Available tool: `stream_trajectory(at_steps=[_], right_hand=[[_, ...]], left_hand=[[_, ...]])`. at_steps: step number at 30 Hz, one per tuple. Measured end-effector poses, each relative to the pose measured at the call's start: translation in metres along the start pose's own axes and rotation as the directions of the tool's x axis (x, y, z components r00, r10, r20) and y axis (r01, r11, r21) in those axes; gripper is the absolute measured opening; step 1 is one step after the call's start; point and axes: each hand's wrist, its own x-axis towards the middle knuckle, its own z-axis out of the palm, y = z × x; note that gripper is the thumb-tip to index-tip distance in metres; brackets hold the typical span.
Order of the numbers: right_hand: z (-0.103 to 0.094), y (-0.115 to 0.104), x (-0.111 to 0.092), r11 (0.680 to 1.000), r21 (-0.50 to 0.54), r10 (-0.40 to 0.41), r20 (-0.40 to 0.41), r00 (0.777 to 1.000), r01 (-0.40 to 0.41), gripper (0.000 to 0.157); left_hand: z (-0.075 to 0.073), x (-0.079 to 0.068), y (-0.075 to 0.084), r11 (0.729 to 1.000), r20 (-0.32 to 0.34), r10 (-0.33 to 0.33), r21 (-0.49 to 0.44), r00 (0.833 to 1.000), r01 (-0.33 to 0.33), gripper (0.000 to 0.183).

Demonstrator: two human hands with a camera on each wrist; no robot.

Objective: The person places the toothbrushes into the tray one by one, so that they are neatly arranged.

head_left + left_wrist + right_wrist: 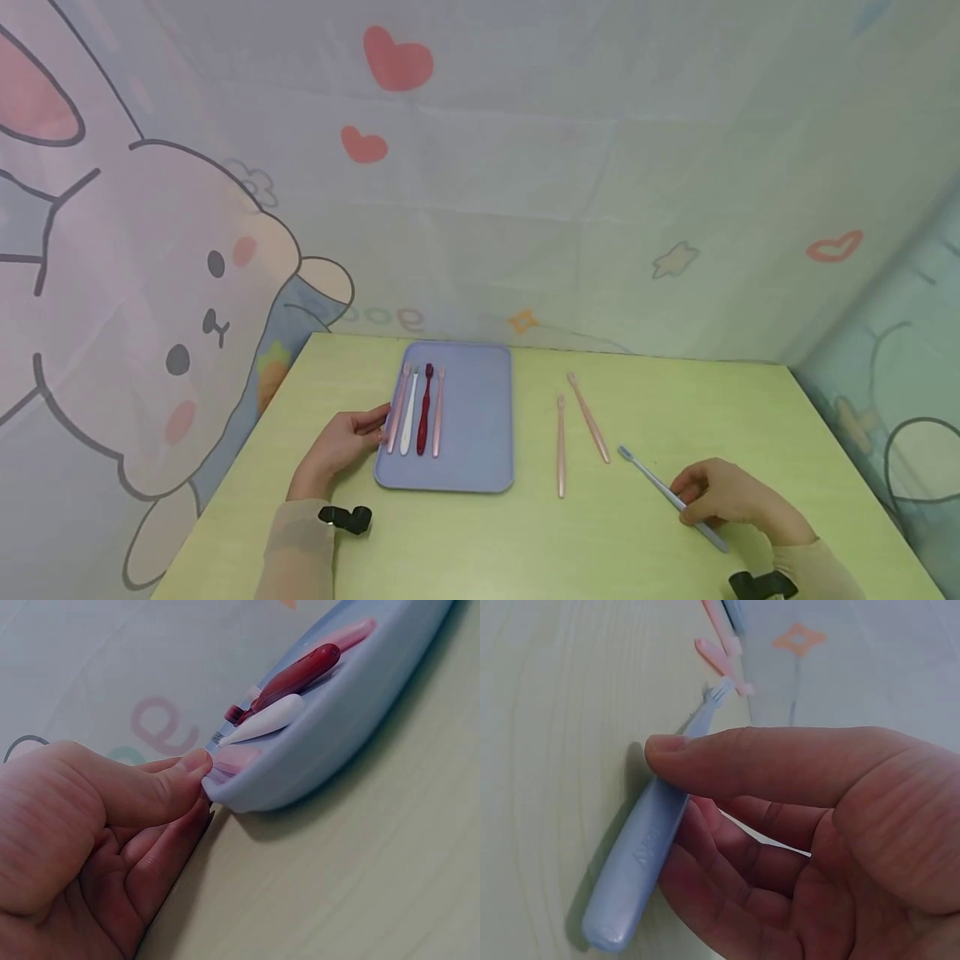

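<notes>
My left hand [341, 446] is at the near left side of a lavender tray [476, 417], thumb on top and fingers below, pinching its rim, as the left wrist view shows. Side by side on the tray's left half lie a white toothbrush [409, 417], a dark red toothbrush [424, 412] and a pink toothbrush on either side of them. At the right of the table, my right hand [723, 496] pinches a blue toothbrush [634, 862] around the middle of its handle. Its bristle head points up and left, toward the back of the table.
Two pink toothbrushes lie on the table between tray and right hand, one nearly straight [561, 450], the other slanted [590, 421]. A printed cloth [487, 208] hangs behind the pale yellow-green table [465, 550]. Each wrist wears a small black camera.
</notes>
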Motion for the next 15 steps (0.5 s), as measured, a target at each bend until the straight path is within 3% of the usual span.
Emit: stream_trajectory(at_steps=[15], right_hand=[[-0.0047,-0.0021,-0.0016,0.995,0.091,-0.05,-0.003,0.999,0.05,0.039]], left_hand=[[-0.0003,-0.0005,0.0012,1.0,-0.003,0.0,0.015,1.0,0.0,0.051]])
